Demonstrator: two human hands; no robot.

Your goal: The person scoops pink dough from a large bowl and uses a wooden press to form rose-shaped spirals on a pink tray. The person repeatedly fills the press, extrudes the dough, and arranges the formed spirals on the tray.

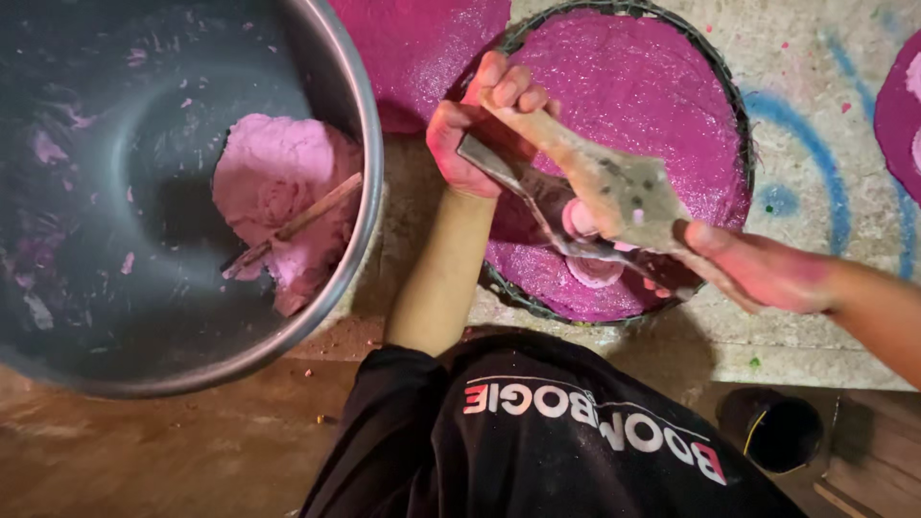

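Scraping work over round woven tray, packed with glittery magenta disc. Left hand curled tight round the handle of flat pale paddle, clamping grey metal spoon underneath it as well. Right hand at the paddle's far edge, fingers pressed together and stained pink; cannot tell whether pinching the blade or merely steadying it. Small pink lump caught between spoon and paddle, a second pink dab already down on the disc near the tray's front rim.

Probably best done so: keep the left grip firm to stop the two tools sliding apart; hold the paddle low and nearly flat above the disc; draw the spoon edge along the blade in one steady pull, not several short ones, to free the lump whole; keep the right fingers off the sticky patch; land the lump beside the dab, not on the rim.

Off to the left, big steel pot holding pale pink dough with wooden stick lying across it, well apart from both hands
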